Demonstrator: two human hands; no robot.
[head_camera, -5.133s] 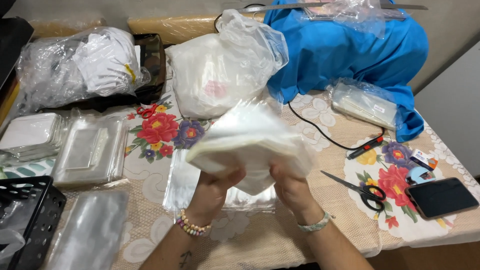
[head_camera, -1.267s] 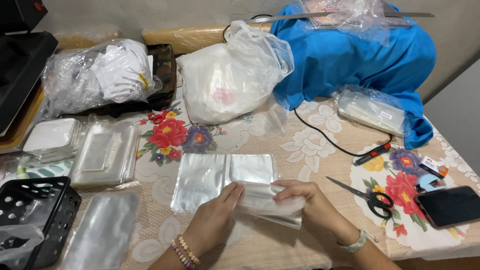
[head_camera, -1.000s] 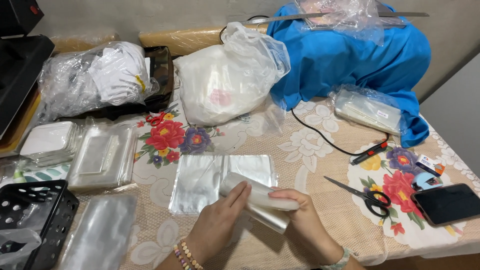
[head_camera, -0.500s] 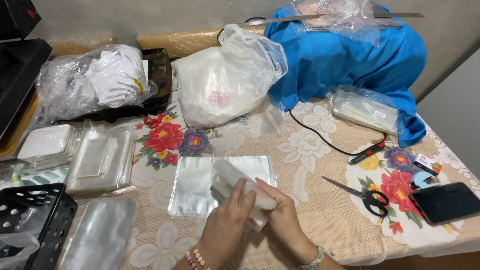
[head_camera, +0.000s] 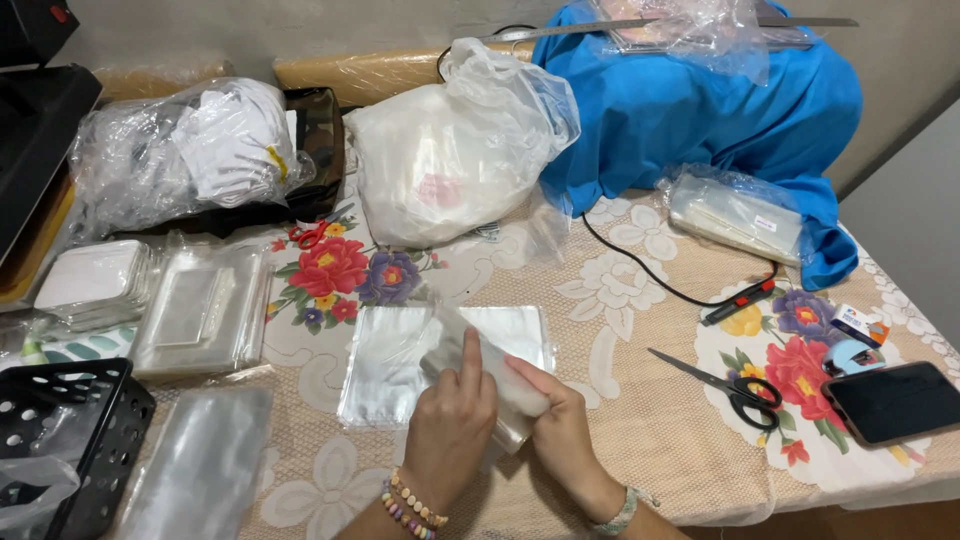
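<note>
My left hand (head_camera: 452, 420) and my right hand (head_camera: 560, 425) both grip a folded white bundle inside a clear plastic sleeve (head_camera: 490, 372) near the table's front edge. The left index finger lies along the bundle's top; the right hand holds its lower right end. Under it, a flat clear plastic bag (head_camera: 390, 365) lies on the floral tablecloth (head_camera: 640, 410).
Black scissors (head_camera: 722, 380) and a dark phone (head_camera: 895, 400) lie to the right. A stack of clear bags (head_camera: 200, 310) and a black perforated crate (head_camera: 70, 440) sit left. A large white plastic bag (head_camera: 455, 150), a bag of white cloth (head_camera: 190, 150) and a blue-draped object (head_camera: 700, 110) stand behind.
The wide white sheet I held up has come down to the table and been folded into a narrow bundle. Both hands have closed in together over the flat clear bag.
</note>
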